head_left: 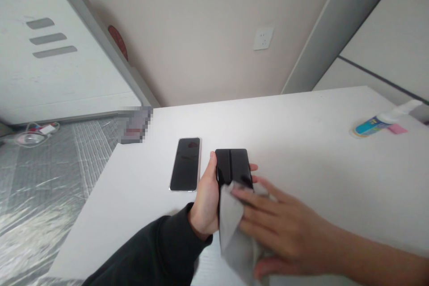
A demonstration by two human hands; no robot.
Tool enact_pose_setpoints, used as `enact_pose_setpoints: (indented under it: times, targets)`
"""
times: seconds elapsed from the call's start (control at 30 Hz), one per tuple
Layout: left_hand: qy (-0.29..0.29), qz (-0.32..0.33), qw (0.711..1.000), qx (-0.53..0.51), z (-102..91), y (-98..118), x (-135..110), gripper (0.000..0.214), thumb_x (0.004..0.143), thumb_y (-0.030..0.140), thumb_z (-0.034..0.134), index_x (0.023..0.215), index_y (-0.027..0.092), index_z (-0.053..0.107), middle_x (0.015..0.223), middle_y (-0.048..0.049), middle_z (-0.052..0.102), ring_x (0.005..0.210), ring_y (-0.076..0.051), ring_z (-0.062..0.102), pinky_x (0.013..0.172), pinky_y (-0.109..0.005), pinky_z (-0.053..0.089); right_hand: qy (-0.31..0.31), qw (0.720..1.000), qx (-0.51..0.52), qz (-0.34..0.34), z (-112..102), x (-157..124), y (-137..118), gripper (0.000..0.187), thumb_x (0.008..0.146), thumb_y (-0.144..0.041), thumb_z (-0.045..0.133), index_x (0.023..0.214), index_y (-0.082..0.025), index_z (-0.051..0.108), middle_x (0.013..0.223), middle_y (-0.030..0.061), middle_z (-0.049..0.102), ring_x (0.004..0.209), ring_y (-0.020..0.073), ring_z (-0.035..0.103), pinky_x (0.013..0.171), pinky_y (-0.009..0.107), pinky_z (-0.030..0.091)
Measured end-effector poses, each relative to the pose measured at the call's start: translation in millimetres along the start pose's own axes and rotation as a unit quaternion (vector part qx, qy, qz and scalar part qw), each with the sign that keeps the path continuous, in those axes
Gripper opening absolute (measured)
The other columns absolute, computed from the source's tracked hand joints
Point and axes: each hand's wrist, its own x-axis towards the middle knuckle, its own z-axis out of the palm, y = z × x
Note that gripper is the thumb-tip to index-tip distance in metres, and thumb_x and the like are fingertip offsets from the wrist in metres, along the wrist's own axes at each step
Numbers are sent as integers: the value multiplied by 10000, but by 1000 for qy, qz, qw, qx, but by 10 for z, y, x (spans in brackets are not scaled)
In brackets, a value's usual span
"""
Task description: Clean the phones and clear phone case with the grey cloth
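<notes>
**What's in hand right now?**
Cloth on glass, by the look of it. My left hand point(208, 201) grips a black phone point(233, 165) and lifts it tilted off the white table point(301, 143), while my right hand point(284, 232) presses a grey cloth point(234, 228) against its near end.

**How are your hands set?**
The left is closed around the phone, with the thumb along one long edge and the fingertips showing at the other. The right is fairly wide, its fingers spread over the cloth and pinning it to the glass. I can't quite tell how much of the cloth touches the screen, because my fingers and its folds hide that end.

**And what does the next stroke call for?**
A steady left grip, with the cloth kept flat. The far part of the glass lies bare beyond the cloth.

**What's around you?**
A second phone point(185, 164) lies face up just beside my left hand. Well off to the right stand a blue-labelled spray bottle point(378, 123) and a pink block point(397, 129), close together near the table's far edge.
</notes>
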Motion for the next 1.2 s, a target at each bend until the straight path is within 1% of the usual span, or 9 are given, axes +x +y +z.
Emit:
enact_pose_setpoints:
  times: [0.1, 0.23, 0.33, 0.47, 0.53, 0.73, 0.93, 1.1, 1.2]
  targets:
    - [24, 27, 999, 32, -13, 46, -15, 897, 993, 714, 185, 1051, 25, 756, 811, -150, 757, 621, -183, 673, 598, -271, 494, 15, 994, 28, -103, 2, 7, -45, 319, 1079, -332, 453, 1101, -228, 754, 1309, -44, 727, 1376, 150, 540, 1304, 387, 143]
    - [-3, 27, 1000, 9, -27, 84, -15, 919, 990, 716, 152, 1039, 21, 750, 813, -156, 756, 658, -200, 685, 666, -294, 524, 27, 996, -3, -87, -103, 9, 114, 327, 1061, -149, 430, 1232, -175, 707, 1311, -16, 727, 1276, 129, 621, 1298, 367, 167]
    - [-13, -5, 1000, -26, -28, 60, 6, 911, 1001, 693, 146, 1121, -2, 722, 853, -173, 758, 752, -235, 710, 789, -338, 540, 24, 997, -73, 7, -117, 22, 175, 386, 1082, -319, 439, 1332, -101, 637, 1359, 74, 696, 1315, 179, 599, 1296, 411, 150]
    - [-1, -25, 1000, -13, -4, -4, 11, 800, 1010, 671, 257, 1304, 41, 651, 956, -156, 777, 834, -250, 740, 873, -351, 533, -26, 996, -86, 20, -23, 51, 24, 855, 988, -732, 297, 1394, -35, 581, 1426, 170, 629, 1368, 304, 546, 1211, 508, 321]
    - [-1, -9, 1000, -9, 22, -36, 4, 714, 1017, 648, 292, 1374, 122, 617, 1000, -127, 783, 842, -239, 748, 877, -351, 537, -37, 997, -71, 6, 12, 50, -24, 906, 963, -773, 279, 1409, -41, 571, 1380, 174, 665, 1357, 292, 555, 1192, 501, 344]
    - [-24, -7, 1000, 4, 57, -129, 25, 628, 1058, 544, 286, 1511, 155, 479, 1174, -135, 750, 1087, -266, 720, 1053, -387, 466, -9, 978, -145, 149, 23, 16, 17, 1162, 859, -878, 249, 1509, 75, 386, 1479, 329, 511, 1425, 418, 450, 1191, 646, 243]
    - [-30, 55, 998, 9, 6, 22, -5, 671, 1038, 605, 274, 1548, 191, 409, 1080, -141, 767, 974, -259, 753, 961, -395, 511, -25, 997, -67, -31, -21, 35, -80, 789, 1008, -701, 311, 1372, -72, 620, 1391, 140, 661, 1386, 234, 533, 1237, 399, 273]
    - [-19, 25, 999, 11, 31, -26, 9, 592, 1058, 507, 333, 1540, 179, 432, 1090, -117, 772, 988, -259, 745, 1007, -395, 495, -2, 991, -106, 85, -29, 29, 55, 724, 1045, -590, 358, 1452, -11, 509, 1455, 213, 587, 1402, 300, 518, 1254, 566, 192]
    - [-55, -12, 998, 9, 9, -98, 34, 578, 1045, 494, 394, 1526, 181, 459, 1109, -112, 768, 1052, -257, 728, 1047, -385, 469, 3, 989, -102, 106, -1, 51, -6, 777, 1019, -631, 385, 1431, 12, 529, 1480, 230, 555, 1429, 325, 482, 1250, 552, 219]
